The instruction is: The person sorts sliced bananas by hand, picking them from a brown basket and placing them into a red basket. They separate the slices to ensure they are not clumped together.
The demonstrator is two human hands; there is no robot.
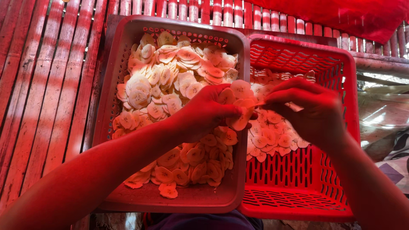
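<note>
A floor of bamboo slats (38, 85) carries two red plastic baskets. The left basket (111, 85) and the right basket (349, 85) sit side by side, touching. Pale round fruit slices lie in both.

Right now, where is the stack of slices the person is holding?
In the head view, the stack of slices sits mid-frame in the left hand, above the seam between the two red baskets, meeting the right hand.
</note>
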